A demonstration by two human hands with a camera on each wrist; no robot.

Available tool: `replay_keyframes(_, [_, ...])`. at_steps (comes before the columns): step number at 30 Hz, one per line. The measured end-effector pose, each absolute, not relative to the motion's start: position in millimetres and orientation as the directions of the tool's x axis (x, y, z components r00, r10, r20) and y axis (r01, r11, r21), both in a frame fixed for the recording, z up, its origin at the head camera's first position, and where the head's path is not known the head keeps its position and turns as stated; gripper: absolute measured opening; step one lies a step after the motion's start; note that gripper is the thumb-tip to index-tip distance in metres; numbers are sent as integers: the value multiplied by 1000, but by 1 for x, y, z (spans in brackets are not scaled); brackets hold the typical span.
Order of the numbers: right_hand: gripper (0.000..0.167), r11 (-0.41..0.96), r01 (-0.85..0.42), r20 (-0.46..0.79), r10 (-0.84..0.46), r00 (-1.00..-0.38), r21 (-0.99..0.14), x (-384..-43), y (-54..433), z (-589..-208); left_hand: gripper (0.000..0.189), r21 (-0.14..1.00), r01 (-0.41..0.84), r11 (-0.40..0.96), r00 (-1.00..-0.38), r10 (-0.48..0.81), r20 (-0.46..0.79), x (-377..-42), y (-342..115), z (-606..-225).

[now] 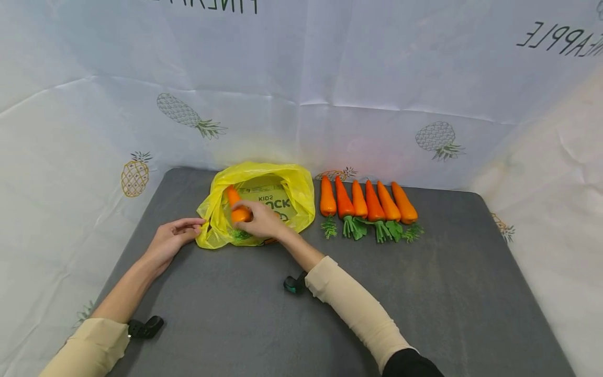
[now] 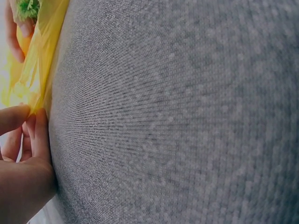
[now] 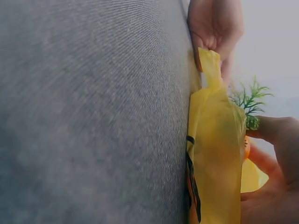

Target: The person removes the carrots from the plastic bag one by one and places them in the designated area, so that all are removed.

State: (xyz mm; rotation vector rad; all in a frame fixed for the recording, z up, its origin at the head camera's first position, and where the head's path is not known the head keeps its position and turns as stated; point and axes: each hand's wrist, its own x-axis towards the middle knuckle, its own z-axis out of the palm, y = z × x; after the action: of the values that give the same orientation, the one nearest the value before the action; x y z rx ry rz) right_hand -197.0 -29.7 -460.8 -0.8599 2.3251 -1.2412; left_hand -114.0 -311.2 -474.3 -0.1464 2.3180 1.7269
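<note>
A yellow plastic bag [image 1: 301, 201] with dark printing lies on the grey table, its mouth spread wide. My left hand [image 1: 170, 240] pinches the bag's left edge between thumb and fingers; the left wrist view shows this pinch on the yellow film [image 2: 39, 56]. Over the bag's opening, my right hand [image 1: 264, 220] holds an orange carrot [image 1: 233, 195], its tip pointing away from me. The carrot's green leafy top [image 3: 252, 100] sticks out past the bag's edge in the right wrist view. Part of the carrot is hidden behind my fingers.
Several orange carrots [image 1: 359, 199] with green tops lie in a row on the grey table [image 1: 358, 293], right of the bag. A white cloth with pineapple prints [image 1: 301, 125] hangs behind the table. Both wrists carry a small black camera [image 1: 147, 327].
</note>
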Motion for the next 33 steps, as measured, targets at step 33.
replay_keyframes(33, [45, 287, -297, 29, -672, -740, -911, -153, 67, -420, 50, 923, -229, 311, -964, 59, -259, -115, -311, -476])
